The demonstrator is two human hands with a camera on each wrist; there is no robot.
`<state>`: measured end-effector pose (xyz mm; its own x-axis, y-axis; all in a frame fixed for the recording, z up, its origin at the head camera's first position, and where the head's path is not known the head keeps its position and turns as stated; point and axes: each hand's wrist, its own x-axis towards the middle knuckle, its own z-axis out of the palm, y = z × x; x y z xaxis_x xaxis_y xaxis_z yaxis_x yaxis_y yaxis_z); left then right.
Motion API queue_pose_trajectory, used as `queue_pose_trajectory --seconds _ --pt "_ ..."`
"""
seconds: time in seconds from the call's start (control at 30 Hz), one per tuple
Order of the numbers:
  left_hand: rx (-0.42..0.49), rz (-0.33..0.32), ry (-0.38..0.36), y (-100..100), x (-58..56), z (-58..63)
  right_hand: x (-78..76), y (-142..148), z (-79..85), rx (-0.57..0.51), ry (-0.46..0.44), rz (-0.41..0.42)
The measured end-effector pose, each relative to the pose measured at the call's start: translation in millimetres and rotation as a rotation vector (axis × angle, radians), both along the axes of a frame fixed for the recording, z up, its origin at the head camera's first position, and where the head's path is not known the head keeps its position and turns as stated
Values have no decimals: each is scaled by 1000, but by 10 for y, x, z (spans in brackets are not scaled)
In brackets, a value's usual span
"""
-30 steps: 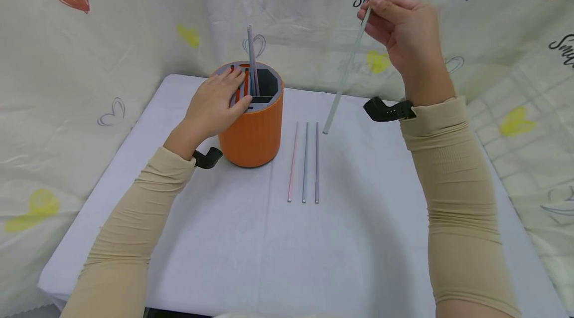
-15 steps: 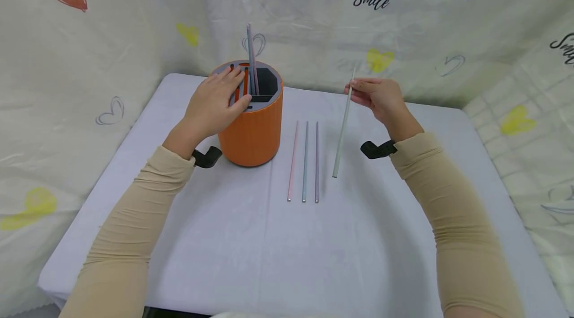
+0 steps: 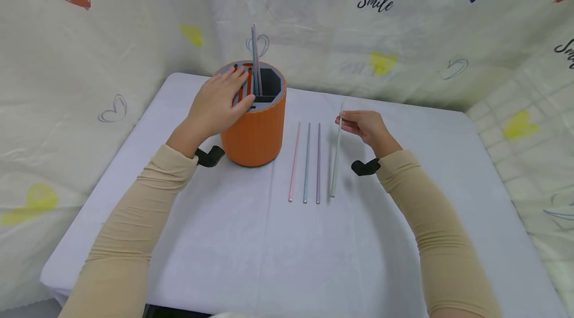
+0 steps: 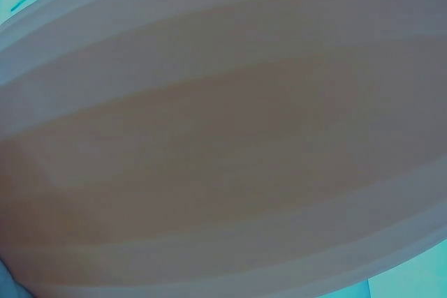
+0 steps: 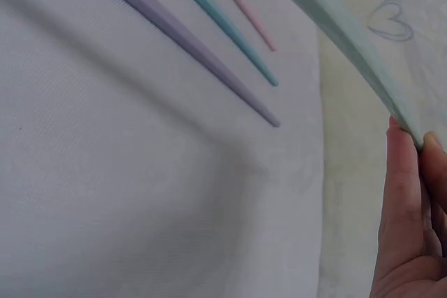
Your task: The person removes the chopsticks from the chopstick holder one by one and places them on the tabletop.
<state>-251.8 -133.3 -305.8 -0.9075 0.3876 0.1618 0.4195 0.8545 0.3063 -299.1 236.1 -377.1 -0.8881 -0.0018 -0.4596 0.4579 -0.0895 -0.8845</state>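
My right hand [image 3: 365, 126] pinches a pale green chopstick [image 3: 336, 161] near its thin far end, between thumb and fingertips. The thick end points toward me, with a shadow on the cloth beside it. Left of it lie three chopsticks in a row: purple [image 3: 319, 163], blue [image 3: 307, 163] and pink [image 3: 294, 163]. In the right wrist view the green chopstick [image 5: 353, 50] rises over the cloth. My left hand [image 3: 216, 101] rests on top of an orange round utensil holder [image 3: 253, 136], fingers extended across its grey lid. The holder's wall [image 4: 223, 137] fills the left wrist view.
Upright chopsticks [image 3: 254, 49] stand in the holder's open compartment. A white cloth [image 3: 269, 248] covers the table. Behind it and at the sides hangs a printed curtain [image 3: 323, 24] with hearts and lettering.
My right hand has come down and toward me from up near the curtain, bringing the green chopstick low beside the purple one. The left hand stays on the holder.
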Motion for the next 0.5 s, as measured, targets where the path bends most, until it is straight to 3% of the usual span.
queue_pose_trajectory --seconds 0.23,0.5 --pt "-7 -1 0 13 -5 3 -62 13 -256 1 -36 -1" --pt "-12 3 -1 13 2 10 -109 -20 -437 -24 -67 25"
